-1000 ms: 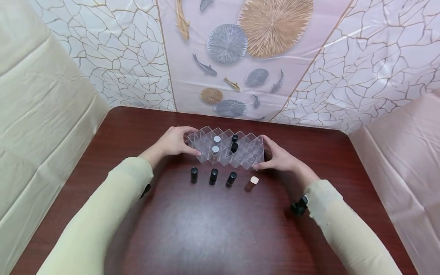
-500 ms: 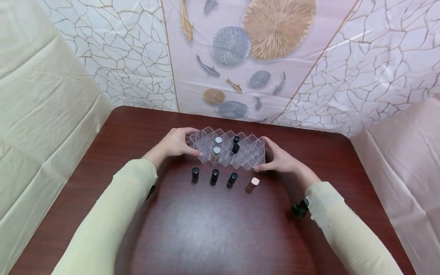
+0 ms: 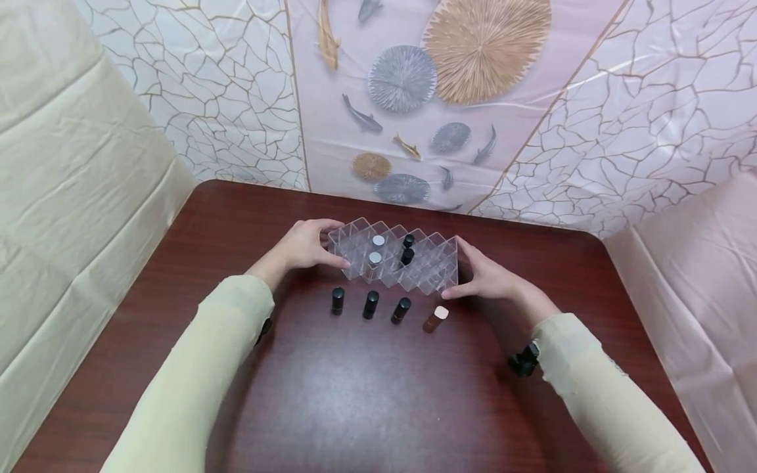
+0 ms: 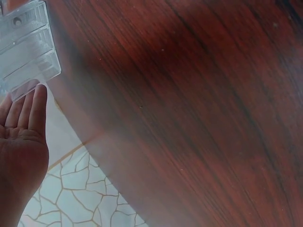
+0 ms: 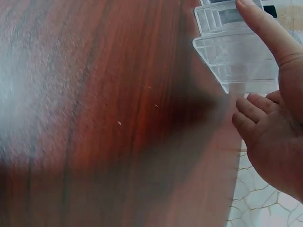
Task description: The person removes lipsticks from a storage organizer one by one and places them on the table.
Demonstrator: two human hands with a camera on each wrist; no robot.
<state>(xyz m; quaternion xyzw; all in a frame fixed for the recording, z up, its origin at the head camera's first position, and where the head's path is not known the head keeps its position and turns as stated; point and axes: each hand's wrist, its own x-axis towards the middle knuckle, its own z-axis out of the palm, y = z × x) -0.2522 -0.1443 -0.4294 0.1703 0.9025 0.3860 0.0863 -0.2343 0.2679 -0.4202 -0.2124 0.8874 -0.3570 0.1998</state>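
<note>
A clear lipstick organizer point(image 3: 355, 246) with diamond-shaped compartments lies across the back half of the table. Two silver-topped tubes point(image 3: 375, 259) and two black-capped tubes point(image 3: 407, 256) stand in its middle slots. My left hand point(image 3: 304, 244) grips the left end, thumb along the front and fingers behind. At the right end my right hand point(image 3: 487, 274) is spread around the corner, its thumb just off the front edge. In the right wrist view, its fingertips point(image 5: 244, 113) sit slightly apart from the plastic. Three black lipsticks point(image 3: 370, 305) and a brown lipstick with a pale top point(image 3: 435, 318) stand in front.
The dark red wooden table point(image 3: 343, 407) reaches toward me, glossy in the middle. Behind it hangs a patterned backdrop point(image 3: 408, 79), with pale cloth point(image 3: 77, 217) at both sides. A black wrist camera point(image 3: 525, 360) hangs beneath my right sleeve.
My right thumb has eased slightly outward from the organizer's front corner. The left hand keeps its hold. The whole view has shifted a little; the lipsticks stay in place.
</note>
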